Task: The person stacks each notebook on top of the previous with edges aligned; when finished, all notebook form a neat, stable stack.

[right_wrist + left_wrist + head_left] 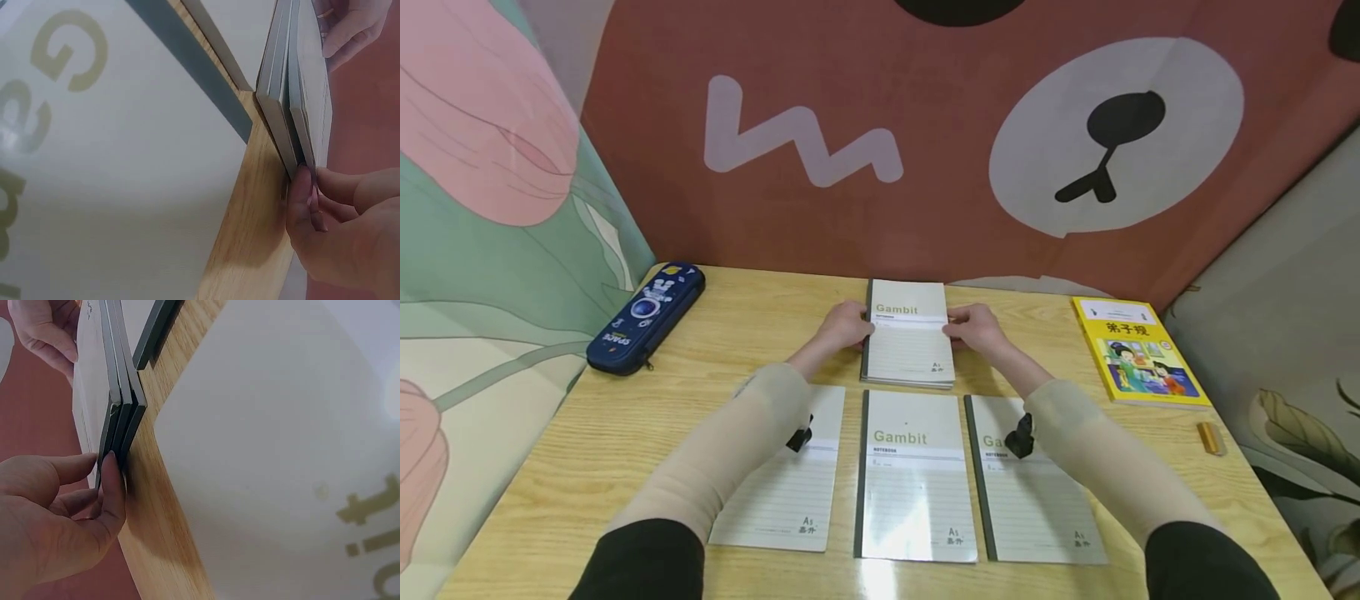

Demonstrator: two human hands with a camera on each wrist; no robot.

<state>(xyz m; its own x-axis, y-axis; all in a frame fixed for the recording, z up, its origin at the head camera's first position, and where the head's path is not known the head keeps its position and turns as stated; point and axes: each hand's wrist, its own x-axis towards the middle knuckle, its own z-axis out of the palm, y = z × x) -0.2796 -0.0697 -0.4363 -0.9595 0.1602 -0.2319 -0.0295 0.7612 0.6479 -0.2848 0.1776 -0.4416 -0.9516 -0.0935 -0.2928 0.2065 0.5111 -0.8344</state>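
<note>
A small stack of Gambit notebooks (912, 346) lies at the back middle of the table, dark spines to the left. My left hand (844, 325) pinches the top notebook (107, 434) at its spine side, thumb above and fingers below. On the opposite side, my right hand (976, 327) grips the same notebook's edge (301, 125) between thumb and fingers. The right wrist view shows a narrow gap between this notebook and those under it. Nearer me, a row holds a left notebook (805, 508), a middle notebook (917, 500) and a right notebook (1037, 517); my forearms partly cover the outer two.
A navy pencil case (646, 317) with space pictures lies at the back left. On the right are a yellow picture-covered book (1138, 352) and a small tan block (1211, 438). The wooden table (760, 333) meets a printed wall (820, 225) behind the stack.
</note>
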